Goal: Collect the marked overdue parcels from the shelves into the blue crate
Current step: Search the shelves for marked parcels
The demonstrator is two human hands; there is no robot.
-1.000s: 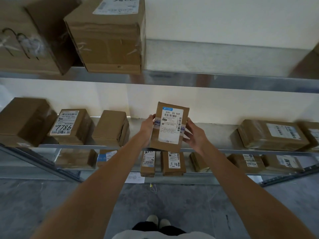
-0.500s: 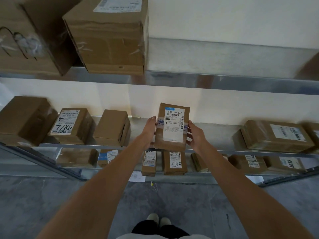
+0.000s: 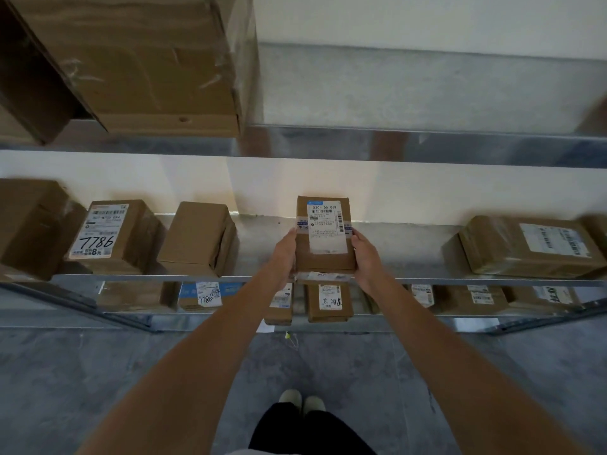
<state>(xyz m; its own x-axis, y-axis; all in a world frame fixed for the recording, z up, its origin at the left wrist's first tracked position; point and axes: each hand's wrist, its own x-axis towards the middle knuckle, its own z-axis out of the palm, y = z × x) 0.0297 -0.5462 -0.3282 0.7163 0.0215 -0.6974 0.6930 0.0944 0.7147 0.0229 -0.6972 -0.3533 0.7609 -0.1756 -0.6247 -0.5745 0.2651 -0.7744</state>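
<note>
Parcel [image 3: 323,238] in both hands, label facing me, low over the middle shelf [image 3: 394,278] near its front edge; I cannot tell whether its base touches the metal. My left hand [image 3: 285,249] lies along its left side and my right hand [image 3: 365,254] curls round the right side, so each grip is clamped on the box rather than spread apart. I judge I hold it upright like this to read the printed code and look for an overdue mark, and I see no handwritten mark on its label. To the left stands a plain box [image 3: 200,239], and further left a box marked 7786 [image 3: 111,236], both well apart from my hands. To the right a flat taped parcel [image 3: 525,247] lies well apart too, so the shelf has open room on either side. The upper shelf [image 3: 427,146] overhangs above, and a big carton [image 3: 141,67] sits on it to the left; lifting straight up risks its edge, so drawing the parcel toward me looks safer. The blue crate is not in view.
</note>
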